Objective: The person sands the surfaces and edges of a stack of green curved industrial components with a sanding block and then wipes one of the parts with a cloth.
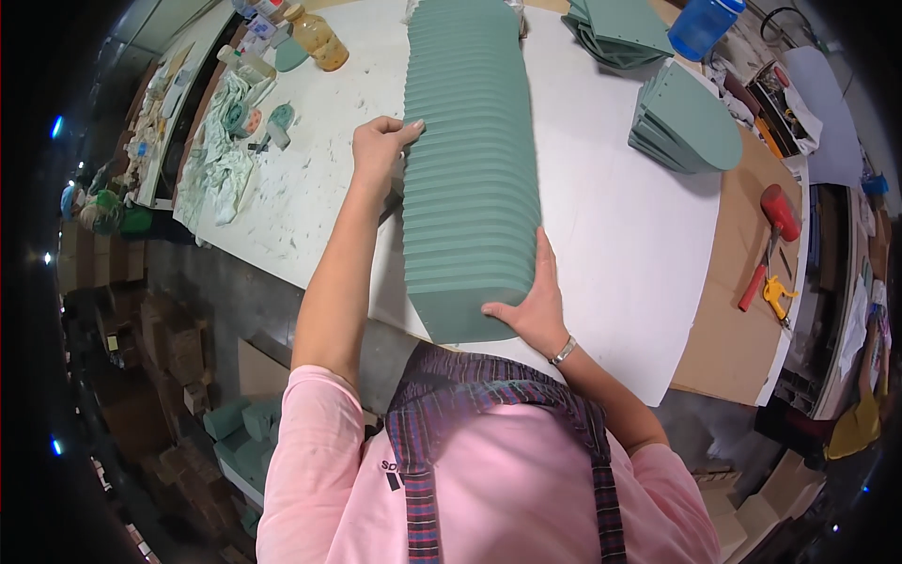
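A long row of green sheets is laid on the white table, in front of the pink shirt. Its far end is cut off by the upper edge of the view, and the sheets are overlapped too closely to be counted surely; most of each is covered by its neighbour. Their surface is matt and smooth, the right edges rounded, the left side ridged in fine steps.

At the left side of the row, the left hand is held narrow, thumb and forefinger brought together at the edges; whether a sheet is caught between them cannot be told. Around the near right corner the right hand is spread wide, its thumb laid on the nearest sheet and its fingers along the side. One metal watch or bracelet is worn on that wrist.

To the right, two more stacks are seen: one round-ended, one cut off above. One red mallet and one yellow tool are set on brown board. To the left, one crumpled, stained cloth and one clear, rounded jar are seen.
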Motion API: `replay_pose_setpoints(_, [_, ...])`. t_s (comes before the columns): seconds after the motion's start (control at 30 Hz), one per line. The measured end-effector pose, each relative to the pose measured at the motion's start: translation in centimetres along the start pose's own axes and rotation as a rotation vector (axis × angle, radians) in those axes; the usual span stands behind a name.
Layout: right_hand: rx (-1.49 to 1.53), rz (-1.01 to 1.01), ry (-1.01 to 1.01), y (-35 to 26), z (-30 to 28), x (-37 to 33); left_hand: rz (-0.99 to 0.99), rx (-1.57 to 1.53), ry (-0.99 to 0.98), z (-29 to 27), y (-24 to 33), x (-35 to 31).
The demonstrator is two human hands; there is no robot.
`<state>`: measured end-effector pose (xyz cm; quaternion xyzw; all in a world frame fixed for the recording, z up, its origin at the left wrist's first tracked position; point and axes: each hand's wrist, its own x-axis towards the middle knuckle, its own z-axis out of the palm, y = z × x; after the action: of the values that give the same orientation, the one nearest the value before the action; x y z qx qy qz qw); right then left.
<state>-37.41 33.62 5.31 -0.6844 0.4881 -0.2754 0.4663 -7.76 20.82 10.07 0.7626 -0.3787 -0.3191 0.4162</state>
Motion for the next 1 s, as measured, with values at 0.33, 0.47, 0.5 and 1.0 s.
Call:
replay_pose_setpoints(0.33, [0.037,-0.003,0.031,0.6,0.4,-0.1,-0.125,-0.448,0.039,0.7,-0.6,-0.5])
replay_pose_setpoints(0.47, [0.053,0.035,0.029,0.1,0.2,-0.1,-0.149,-0.426,-0.029,-1.9,-3.4,0.6])
replay_pose_setpoints(0.5, [0.064,0.042,0.022,-0.2,0.4,-0.1,-0.120,-0.337,-0.003,-3.5,-5.2,1.5])
replay_pose_setpoints(1.0, [0.036,0.035,0.430,-18.8,11.1,4.2,0.110,0.158,0.287,-22.6,-18.9,16.7])
